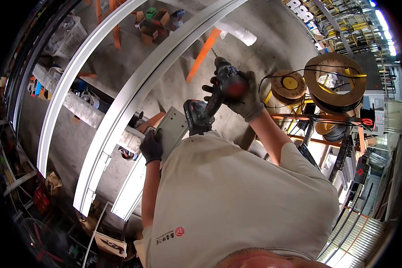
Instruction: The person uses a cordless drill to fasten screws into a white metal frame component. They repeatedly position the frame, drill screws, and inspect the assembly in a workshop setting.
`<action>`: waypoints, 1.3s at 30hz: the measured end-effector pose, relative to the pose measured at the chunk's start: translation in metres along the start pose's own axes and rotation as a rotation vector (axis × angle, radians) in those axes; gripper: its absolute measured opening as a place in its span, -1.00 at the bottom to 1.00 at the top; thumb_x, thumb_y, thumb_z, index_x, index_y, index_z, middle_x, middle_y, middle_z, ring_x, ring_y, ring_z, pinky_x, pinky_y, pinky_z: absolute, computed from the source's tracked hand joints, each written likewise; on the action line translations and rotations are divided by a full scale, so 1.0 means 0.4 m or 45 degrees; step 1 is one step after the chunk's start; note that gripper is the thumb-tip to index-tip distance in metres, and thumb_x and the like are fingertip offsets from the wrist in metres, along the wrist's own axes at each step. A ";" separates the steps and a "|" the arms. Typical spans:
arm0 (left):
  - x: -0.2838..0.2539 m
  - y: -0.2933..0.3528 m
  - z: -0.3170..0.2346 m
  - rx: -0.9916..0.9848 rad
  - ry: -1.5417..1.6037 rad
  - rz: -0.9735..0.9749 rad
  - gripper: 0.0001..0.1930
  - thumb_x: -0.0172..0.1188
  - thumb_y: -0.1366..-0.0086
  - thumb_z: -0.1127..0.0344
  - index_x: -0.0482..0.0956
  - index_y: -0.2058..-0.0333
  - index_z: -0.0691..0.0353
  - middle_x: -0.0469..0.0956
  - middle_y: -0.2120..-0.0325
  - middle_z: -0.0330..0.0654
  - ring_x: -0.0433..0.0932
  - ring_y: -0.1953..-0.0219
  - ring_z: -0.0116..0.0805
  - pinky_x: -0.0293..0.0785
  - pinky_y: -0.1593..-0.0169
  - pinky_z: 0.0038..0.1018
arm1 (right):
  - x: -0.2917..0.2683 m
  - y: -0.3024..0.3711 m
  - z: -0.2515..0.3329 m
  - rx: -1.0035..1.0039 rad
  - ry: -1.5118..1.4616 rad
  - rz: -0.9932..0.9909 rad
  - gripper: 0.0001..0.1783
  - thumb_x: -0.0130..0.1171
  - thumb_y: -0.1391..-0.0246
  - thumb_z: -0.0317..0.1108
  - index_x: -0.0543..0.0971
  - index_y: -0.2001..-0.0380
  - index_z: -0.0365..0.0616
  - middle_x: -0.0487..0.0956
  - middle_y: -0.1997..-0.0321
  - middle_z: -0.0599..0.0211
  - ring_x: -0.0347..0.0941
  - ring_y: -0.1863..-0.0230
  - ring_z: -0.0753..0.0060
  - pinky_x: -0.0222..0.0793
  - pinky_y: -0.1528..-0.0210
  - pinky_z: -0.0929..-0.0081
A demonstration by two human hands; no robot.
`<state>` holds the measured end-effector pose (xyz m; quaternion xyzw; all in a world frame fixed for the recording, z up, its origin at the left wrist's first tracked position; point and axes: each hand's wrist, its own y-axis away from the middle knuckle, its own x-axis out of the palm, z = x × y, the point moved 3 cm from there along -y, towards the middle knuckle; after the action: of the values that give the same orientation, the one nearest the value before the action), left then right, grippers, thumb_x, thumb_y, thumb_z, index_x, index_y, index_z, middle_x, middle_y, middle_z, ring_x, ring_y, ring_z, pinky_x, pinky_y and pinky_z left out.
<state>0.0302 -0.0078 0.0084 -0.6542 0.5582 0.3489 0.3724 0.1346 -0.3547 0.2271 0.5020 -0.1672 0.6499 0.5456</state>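
Observation:
My right hand (250,100), in a dark glove, is wrapped round the handle of a cordless drill (225,85). The drill's long bit points up and away, toward an orange support leg (203,54), and its battery hangs close to my shirt. Against my body rests a white metal profile (174,127) with small holes in its face. My gloved left hand (152,145) grips the left edge of that profile; part of its fingers is hidden from view. Just left of it runs a long white rail (134,87), which the hand does not appear to touch.
A second white rail (71,76) lies farther left. Wrapped rolls (87,107) pass beneath the rails. On the right a rack bears cable spools (317,71) with loose black cable. Cardboard boxes (149,33) stand on the concrete floor at the back, near a white basket (71,38).

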 end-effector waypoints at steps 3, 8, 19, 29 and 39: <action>-0.008 -0.004 -0.009 -0.008 0.010 0.021 -0.50 0.03 -0.48 -0.25 0.62 0.20 0.09 0.69 0.37 -0.04 0.68 0.35 0.13 0.57 0.33 -0.03 | -0.018 0.012 0.012 0.017 0.082 -0.081 0.02 0.02 -0.14 0.39 0.28 -0.42 -0.20 0.50 -0.24 -0.14 0.36 -0.35 -0.48 0.20 -0.43 -0.45; -0.002 -0.007 -0.007 -0.007 -0.044 0.039 -0.48 0.00 -0.49 -0.27 0.59 0.22 0.10 0.67 0.36 -0.02 0.68 0.33 0.16 0.56 0.30 -0.01 | -0.055 0.046 0.036 0.053 0.234 -0.058 -0.10 -0.03 -0.17 0.30 0.39 -0.33 -0.21 0.55 -0.17 -0.13 0.46 -0.25 -0.46 0.32 -0.35 -0.41; 0.017 -0.004 0.013 0.041 0.053 -0.040 -0.47 -0.06 -0.52 -0.24 0.60 0.24 0.12 0.67 0.36 0.00 0.66 0.31 0.17 0.55 0.28 0.01 | -0.127 0.031 0.088 0.145 0.058 -0.031 0.06 -0.04 -0.21 0.56 0.35 -0.41 -0.15 0.52 -0.23 0.04 0.53 -0.02 -0.04 0.55 -0.07 -0.07; -0.001 -0.002 0.007 -0.023 -0.016 0.127 -0.53 0.07 -0.47 -0.18 0.63 0.29 0.13 0.67 0.44 0.00 0.69 0.39 0.04 0.59 0.31 -0.06 | -0.333 0.178 -0.020 0.170 1.410 -0.709 -0.44 0.52 -0.05 -0.46 0.50 -0.09 -0.17 0.69 0.06 0.38 0.60 0.14 0.50 0.56 0.14 0.47; 0.000 -0.010 -0.010 -0.023 -0.049 0.099 -0.55 0.15 -0.43 -0.18 0.63 0.31 0.13 0.66 0.47 0.00 0.69 0.40 0.05 0.60 0.33 -0.06 | -0.023 0.152 -0.176 0.265 1.727 0.068 -0.12 0.36 -0.03 -0.59 0.28 -0.44 -0.18 0.56 -0.27 0.19 0.56 -0.17 0.42 0.48 -0.25 0.40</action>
<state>0.0342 -0.0108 0.0106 -0.6286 0.5728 0.3807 0.3631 0.0473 -0.3269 0.2086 0.0296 0.2625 0.8464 0.4623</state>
